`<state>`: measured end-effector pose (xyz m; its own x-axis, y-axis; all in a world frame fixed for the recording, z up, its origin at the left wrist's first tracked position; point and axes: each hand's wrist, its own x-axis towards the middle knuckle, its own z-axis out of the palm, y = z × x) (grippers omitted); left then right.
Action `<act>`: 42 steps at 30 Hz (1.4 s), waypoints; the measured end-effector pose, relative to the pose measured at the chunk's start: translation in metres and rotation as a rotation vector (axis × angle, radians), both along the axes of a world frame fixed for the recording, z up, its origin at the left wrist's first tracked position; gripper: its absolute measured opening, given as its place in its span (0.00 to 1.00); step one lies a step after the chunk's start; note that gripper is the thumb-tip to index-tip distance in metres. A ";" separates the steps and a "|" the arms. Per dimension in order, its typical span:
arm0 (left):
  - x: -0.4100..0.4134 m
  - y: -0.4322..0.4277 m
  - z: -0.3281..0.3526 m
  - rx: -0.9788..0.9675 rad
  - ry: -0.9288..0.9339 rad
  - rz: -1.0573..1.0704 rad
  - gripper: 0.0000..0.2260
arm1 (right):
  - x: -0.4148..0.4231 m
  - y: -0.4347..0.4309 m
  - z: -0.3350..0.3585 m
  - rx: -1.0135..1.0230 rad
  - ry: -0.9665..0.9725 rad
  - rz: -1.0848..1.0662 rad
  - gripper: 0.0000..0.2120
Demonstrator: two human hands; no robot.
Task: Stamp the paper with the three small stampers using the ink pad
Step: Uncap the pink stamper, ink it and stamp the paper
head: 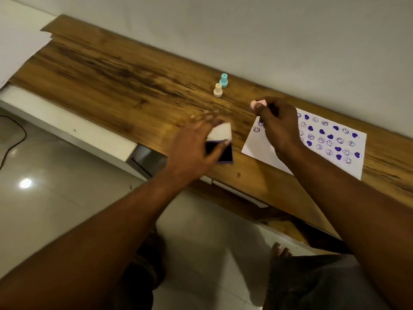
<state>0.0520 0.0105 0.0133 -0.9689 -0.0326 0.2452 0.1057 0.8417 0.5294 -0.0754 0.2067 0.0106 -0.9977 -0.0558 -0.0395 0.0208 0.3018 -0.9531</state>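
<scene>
A white sheet of paper [263, 145] lies on the wooden table, covered with several purple hearts and smiley prints. My right hand [279, 124] hovers over its left part, fingers shut on a pink stamper [257, 103] that points left. An open ink pad [220, 152] with a dark purple pad and a raised white lid sits left of the paper. My left hand [194, 144] rests on the ink pad, thumb on its edge, fingers spread and blurred. A cream stamper [218, 90] and a teal stamper [223, 80] stand upright behind.
The wooden table [111, 70] runs diagonally against a pale wall. A white shelf edge [67, 128] sits below its near left side. Tiled floor, a black cable [15, 135] and my bare foot [280, 250] show underneath.
</scene>
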 end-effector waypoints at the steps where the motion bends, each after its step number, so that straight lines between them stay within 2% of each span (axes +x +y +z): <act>1: 0.001 -0.018 -0.002 0.025 0.002 0.078 0.25 | 0.006 -0.011 0.004 0.041 0.031 0.083 0.12; 3: 0.006 -0.048 -0.010 0.070 -0.054 0.201 0.26 | 0.018 -0.031 0.011 0.137 0.111 0.263 0.12; 6: 0.014 -0.078 -0.025 0.055 -0.137 0.242 0.28 | 0.033 -0.059 0.014 0.276 0.233 0.491 0.12; 12: 0.020 -0.086 -0.046 0.045 -0.166 0.225 0.23 | 0.039 -0.098 0.006 0.558 0.438 0.678 0.11; 16: 0.019 -0.082 -0.052 0.084 -0.147 0.252 0.21 | 0.037 -0.108 0.001 0.664 0.468 0.718 0.12; 26: 0.017 -0.075 -0.054 0.081 -0.159 0.281 0.22 | 0.039 -0.117 -0.001 0.769 0.437 0.816 0.11; 29: 0.016 -0.074 -0.055 0.076 -0.151 0.288 0.21 | 0.039 -0.120 0.001 0.839 0.487 0.836 0.12; 34: 0.015 -0.072 -0.055 0.050 -0.149 0.290 0.24 | 0.038 -0.128 0.005 0.968 0.526 0.861 0.13; 38: 0.014 -0.070 -0.054 0.047 -0.166 0.305 0.28 | 0.037 -0.130 0.003 0.985 0.486 0.843 0.10; 42: 0.013 -0.070 -0.055 0.048 -0.161 0.318 0.25 | 0.040 -0.132 -0.002 0.907 0.462 0.770 0.12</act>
<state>0.0646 -0.0599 -0.0419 -0.9344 -0.3470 0.0807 -0.2461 0.7926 0.5579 -0.0352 0.0750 0.0084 -0.6511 -0.7586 -0.0263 -0.7255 0.6321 -0.2723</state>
